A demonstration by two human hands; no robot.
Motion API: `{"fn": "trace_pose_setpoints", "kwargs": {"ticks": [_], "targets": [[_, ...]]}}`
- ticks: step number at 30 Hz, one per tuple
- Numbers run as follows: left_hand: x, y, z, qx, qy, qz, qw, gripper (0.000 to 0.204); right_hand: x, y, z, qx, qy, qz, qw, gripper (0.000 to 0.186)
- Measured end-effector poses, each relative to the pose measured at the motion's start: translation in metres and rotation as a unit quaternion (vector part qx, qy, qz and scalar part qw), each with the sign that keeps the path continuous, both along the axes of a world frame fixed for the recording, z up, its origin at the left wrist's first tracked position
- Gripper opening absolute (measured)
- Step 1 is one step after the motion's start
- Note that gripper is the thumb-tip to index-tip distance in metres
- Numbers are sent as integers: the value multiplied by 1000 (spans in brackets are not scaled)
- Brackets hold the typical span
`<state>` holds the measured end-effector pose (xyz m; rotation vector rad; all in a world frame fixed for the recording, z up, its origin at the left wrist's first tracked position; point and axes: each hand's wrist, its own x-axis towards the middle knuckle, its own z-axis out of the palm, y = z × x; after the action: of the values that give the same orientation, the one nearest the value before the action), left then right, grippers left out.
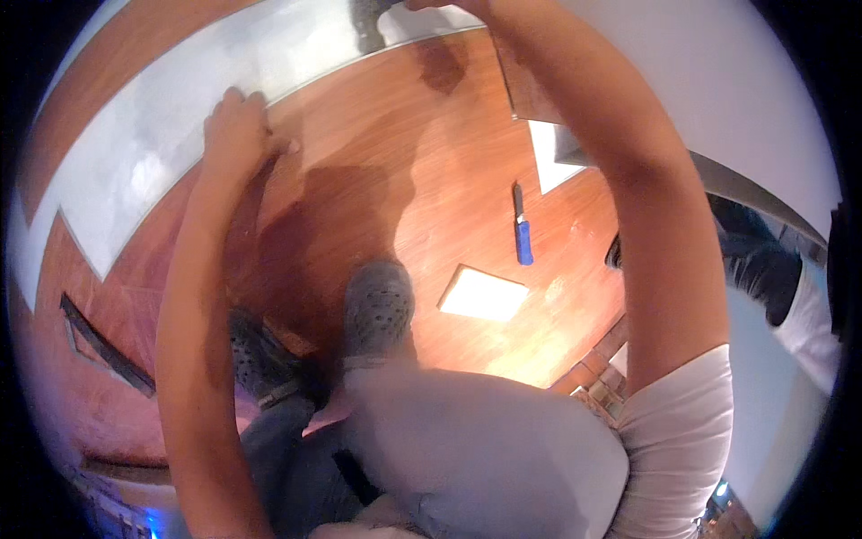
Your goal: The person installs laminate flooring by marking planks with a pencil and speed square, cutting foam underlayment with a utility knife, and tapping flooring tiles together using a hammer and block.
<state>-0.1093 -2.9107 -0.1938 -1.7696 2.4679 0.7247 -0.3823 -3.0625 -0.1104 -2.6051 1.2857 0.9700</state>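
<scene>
Left hand (238,135) is palm down on the near edge of the pale strip (135,175) that cuts across the wood floor (467,153). Fingertips lie over the strip, thumb is out to the right on the wood side. Fingers look slightly bent; we can't tell if they grip the wood edge or just press on it.

Right hand (449,4) is up at the far end of the strip, mostly cut off by the top of the view. Can't tell if it's grasping anything. A white rounded thing (426,23) shows just below it; kind unclear.

The wood floor we're working at runs from our feet up to the strip, with more wood beyond the strip's far edge. On its right part, a blue-handled knife (524,241) lies loose, blade toward the strip. Nearer us, a bright rectangular piece (483,295) lies flat, apart from the knife. A white patch (548,154) shows at the floor's right edge, behind our right arm. Dark curved bar (109,349) lies near the floor's left edge. Our dark clogs (379,310) stand on the wood, between bar and bright piece.
</scene>
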Motion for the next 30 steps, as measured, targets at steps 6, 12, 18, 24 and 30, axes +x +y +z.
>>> {"fn": "trace_pose_setpoints", "kwargs": {"ticks": [6, 12, 18, 24, 30], "targets": [[-2, 0, 6, 41, 52, 145, 987, 55, -35, 54, 1, -124, -138, -148, 971, 20], [-7, 36, -8, -136, 197, 232, 943, 46, -33, 221, -12, -186, -373, -428, 802, 29], [-38, 71, -17, -151, 57, -94, 982, 70, -27, 363, -42, -107, -325, -613, 712, 48], [-39, 68, -16, -144, 45, -124, 981, 77, -24, 402, -46, -117, -319, -640, 689, 51], [-29, 64, 5, -82, 52, -281, 955, 79, -34, 398, -38, -105, -347, -613, 702, 49]]}}
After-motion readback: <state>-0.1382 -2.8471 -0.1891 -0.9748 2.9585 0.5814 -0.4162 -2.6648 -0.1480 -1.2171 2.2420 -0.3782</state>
